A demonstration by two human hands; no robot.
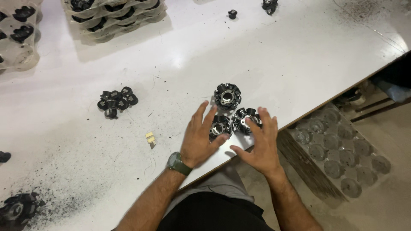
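Three round metal rotor-like parts clustered near the near edge of the white counter: far part, near-left part, near-right part. Left hand flat beside the near-left part, fingers spread open, touching or just over it, gripping nothing. Right hand open too, fingers splayed at the near-right part. Green watch on left wrist. Pile of small black pieces well left. Stacked trays far left. Empty moulded tray on floor, right.
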